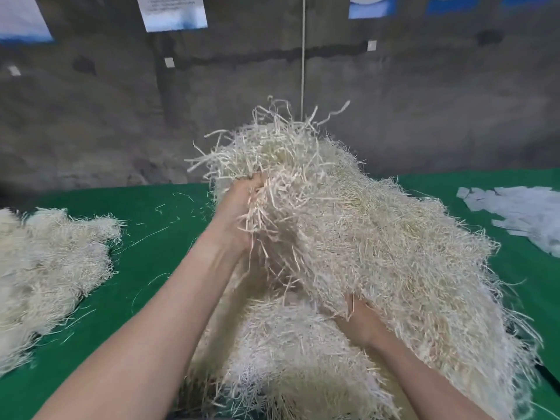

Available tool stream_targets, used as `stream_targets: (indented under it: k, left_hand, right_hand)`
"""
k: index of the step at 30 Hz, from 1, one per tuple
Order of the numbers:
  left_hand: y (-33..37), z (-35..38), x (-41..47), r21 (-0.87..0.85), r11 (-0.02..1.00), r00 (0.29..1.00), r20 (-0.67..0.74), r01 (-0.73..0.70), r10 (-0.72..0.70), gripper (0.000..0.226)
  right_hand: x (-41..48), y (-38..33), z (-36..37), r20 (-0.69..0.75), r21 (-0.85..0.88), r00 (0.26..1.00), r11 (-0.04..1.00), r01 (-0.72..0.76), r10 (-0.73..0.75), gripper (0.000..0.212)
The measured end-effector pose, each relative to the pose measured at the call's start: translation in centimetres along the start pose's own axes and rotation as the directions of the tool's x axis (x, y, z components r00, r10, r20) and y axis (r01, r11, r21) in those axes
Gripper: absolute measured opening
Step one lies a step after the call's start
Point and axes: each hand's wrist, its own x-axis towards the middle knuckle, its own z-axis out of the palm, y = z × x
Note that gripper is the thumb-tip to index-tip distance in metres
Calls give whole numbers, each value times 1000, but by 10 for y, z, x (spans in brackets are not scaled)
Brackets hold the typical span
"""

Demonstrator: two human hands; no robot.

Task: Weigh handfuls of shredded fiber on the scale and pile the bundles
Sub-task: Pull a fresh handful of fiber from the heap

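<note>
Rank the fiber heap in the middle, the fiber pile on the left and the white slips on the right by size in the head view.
1. middle fiber heap: largest, though nearest the camera.
2. left fiber pile: smaller, partly cut off by the frame.
3. white slips: smallest showing, also cut off.

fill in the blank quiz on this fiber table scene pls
The table cover is ____.
The left hand grips the fiber ____ than the right hand.
A separate fiber pile lies on the table's ____ side.
White paper slips lie on its ____ side.
Missing: green; higher; left; right.
</note>
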Motion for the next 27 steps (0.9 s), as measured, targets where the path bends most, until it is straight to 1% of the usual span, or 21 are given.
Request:
stream_targets:
  k: [1,3,5,7,8,10,11,12,13,14,15,16,17,18,19,20,21,23,24,26,27]
  left_hand:
    - [10,-1,1,-11,999,999,6,-44,44,47]
    - [17,-2,4,10,998,998,9,-56,56,56]
    - [14,0,-2,57,998,1000,-18,9,-8,43]
    - [6,-2,-7,52,996,992,-105,70,-64,19]
    - [4,-3,-6,30,995,988,-129,90,-85,12]
    - [2,-4,-5,-6,993,984,-136,114,-114,7]
    - [3,-3,-6,-20,993,986,-116,118,-120,7]
    - [4,-1,-7,-59,991,989,-80,119,-124,10]
    - [6,2,-9,-110,985,990,-40,130,-135,16]
    - [9,3,-11,-153,979,991,-18,131,-136,17]
    - [11,2,-11,-147,982,992,-26,117,-122,12]
    - [13,-3,-11,-100,990,994,-40,101,-106,11]
    - [15,-10,-10,-24,995,995,-36,94,-95,15]
    - [16,-19,-10,97,991,995,-14,95,-94,23]
    - [14,-30,-9,280,955,994,24,98,-109,27]
    - [12,-39,-11,487,868,987,58,103,-150,33]
    - [10,-46,-14,670,734,971,81,113,-223,47]
    - [0,-53,-13,881,457,904,93,120,-417,97]
    - [-7,-50,-13,938,334,852,103,88,-513,106]
    - [-21,-41,-12,995,73,782,97,-66,-616,97]
    - [-27,-39,-8,992,-7,788,99,-130,-608,85]
  right_hand:
    - [-3,-2,-2,22,-34,1000,999,13,-12,70]
    - [-15,-23,-17,36,6,997,998,69,-69,76]
    - [-27,-50,-47,11,63,981,980,190,-191,78]
    - [-42,-75,-80,14,28,955,954,297,-298,90]
    - [-49,-85,-93,-24,31,941,941,338,-338,99]
    - [-63,-105,-102,-116,138,908,899,416,-402,117]
    - [-69,-116,-99,-124,237,904,873,427,-408,120]
    - [-69,-125,-89,-94,353,908,839,414,-409,111]
    - [-69,-133,-75,-51,457,904,795,399,-425,86]
    - [-64,-138,-59,-22,528,899,758,382,-438,49]
    - [-60,-140,-46,-21,541,898,750,381,-440,19]
    - [-52,-137,-36,-44,532,903,755,384,-428,13]
    - [-46,-131,-32,-82,527,919,766,368,-385,20]
    - [-40,-124,-33,-119,575,940,750,327,-319,22]
    - [-34,-115,-38,-159,620,959,731,283,-236,18]
    - [-29,-107,-45,-206,655,964,708,264,-169,15]
    - [-27,-101,-52,-244,683,962,682,261,-124,16]
    - [-23,-96,-66,-317,705,944,641,302,-95,26]
    - [-21,-97,-71,-354,699,929,630,338,-106,30]
    - [-20,-101,-78,-405,660,904,641,393,-137,38]
    - [-18,-101,-79,-423,613,892,676,410,-158,42]
